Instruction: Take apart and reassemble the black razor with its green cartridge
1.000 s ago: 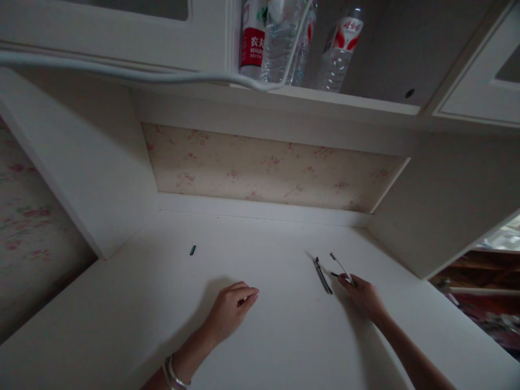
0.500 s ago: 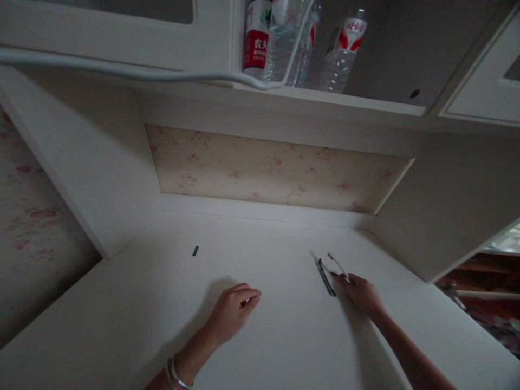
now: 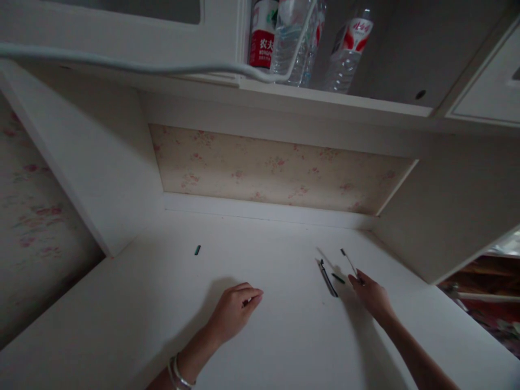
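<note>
My right hand [image 3: 371,295] pinches a thin pale stick [image 3: 350,264] with a narrow dark head, tilted up above the white surface; its exact kind is too small to tell. Left of that hand lies a slim dark-and-grey, pen-like tool [image 3: 328,279]. Between the tool and my fingers is a small dark green piece [image 3: 338,278], lying flat. My left hand [image 3: 233,311] hovers low over the middle, thumb and fingertips together, with nothing visible in it. Farther off to its left sits a short dark green strip [image 3: 197,250].
White side panels and a low back ledge [image 3: 260,208] enclose the desk top [image 3: 268,346]. Overhead, an open cupboard holds plastic bottles [image 3: 349,51], and a pale cable [image 3: 162,69] droops along its lower edge. Floral wallpaper [image 3: 276,168] covers the back.
My right hand has shifted right and lifted slightly with the pale stick, away from the small green piece, which now lies apart on the desk. My left hand stays nearly still.
</note>
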### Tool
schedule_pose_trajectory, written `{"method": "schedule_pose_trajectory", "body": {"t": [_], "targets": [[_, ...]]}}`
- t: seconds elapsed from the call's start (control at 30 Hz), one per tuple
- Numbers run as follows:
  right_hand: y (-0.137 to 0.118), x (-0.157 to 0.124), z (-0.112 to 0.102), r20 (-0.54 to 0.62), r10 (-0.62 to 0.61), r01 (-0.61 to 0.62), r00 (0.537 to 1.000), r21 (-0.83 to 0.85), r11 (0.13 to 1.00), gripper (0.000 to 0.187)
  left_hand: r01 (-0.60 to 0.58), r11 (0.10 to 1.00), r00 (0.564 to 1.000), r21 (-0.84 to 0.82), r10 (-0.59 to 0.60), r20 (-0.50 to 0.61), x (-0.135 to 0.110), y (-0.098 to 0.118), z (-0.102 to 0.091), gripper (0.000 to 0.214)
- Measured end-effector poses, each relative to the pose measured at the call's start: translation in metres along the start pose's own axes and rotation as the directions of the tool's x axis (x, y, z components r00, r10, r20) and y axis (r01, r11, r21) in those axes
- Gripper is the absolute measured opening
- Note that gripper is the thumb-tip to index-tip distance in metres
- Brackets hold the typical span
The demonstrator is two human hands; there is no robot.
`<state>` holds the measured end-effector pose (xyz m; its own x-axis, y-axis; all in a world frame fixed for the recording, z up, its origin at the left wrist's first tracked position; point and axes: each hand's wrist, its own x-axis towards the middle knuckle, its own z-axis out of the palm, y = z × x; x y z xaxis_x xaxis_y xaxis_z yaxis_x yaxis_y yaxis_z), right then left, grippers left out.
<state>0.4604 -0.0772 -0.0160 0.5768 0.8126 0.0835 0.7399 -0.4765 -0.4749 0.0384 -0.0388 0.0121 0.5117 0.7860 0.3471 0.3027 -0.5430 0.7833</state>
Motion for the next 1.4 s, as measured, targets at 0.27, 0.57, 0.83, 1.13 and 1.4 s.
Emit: {"method": "schedule_pose_trajectory", "body": {"t": [0.27, 0.57, 0.83, 1.13, 1.4], "targets": [[-0.002, -0.011, -0.006, 0.006, 0.062, -0.062, 0.998, 0.132, 0.989, 0.055, -0.010, 1.000, 1.000, 0.010, 0.010, 0.007, 0.000, 0.001, 0.000, 0.028], [-0.016, -0.026, 0.011, -0.004, -0.017, 0.017, 1.000, -0.037, 0.999, 0.049, -0.018, 0.998, 0.999, 0.055, 0.016, 0.034, 0.000, -0.004, 0.001, 0.031], [-0.033, -0.039, 0.020, -0.010, -0.072, 0.069, 0.997, -0.210, 0.975, 0.045, -0.006, 0.998, 0.999, 0.059, 0.004, 0.037, 0.001, -0.005, 0.000, 0.028], [-0.038, -0.039, 0.022, -0.031, -0.130, 0.113, 0.991, -0.328, 0.938, 0.050, 0.005, 0.998, 0.999, 0.066, -0.007, 0.033, 0.001, -0.005, -0.002, 0.027], [-0.070, -0.050, 0.014, -0.045, -0.298, 0.242, 0.954, -0.475, 0.846, 0.038, 0.026, 0.997, 1.000, 0.070, -0.025, -0.010, 0.004, -0.010, -0.005, 0.027]]}}
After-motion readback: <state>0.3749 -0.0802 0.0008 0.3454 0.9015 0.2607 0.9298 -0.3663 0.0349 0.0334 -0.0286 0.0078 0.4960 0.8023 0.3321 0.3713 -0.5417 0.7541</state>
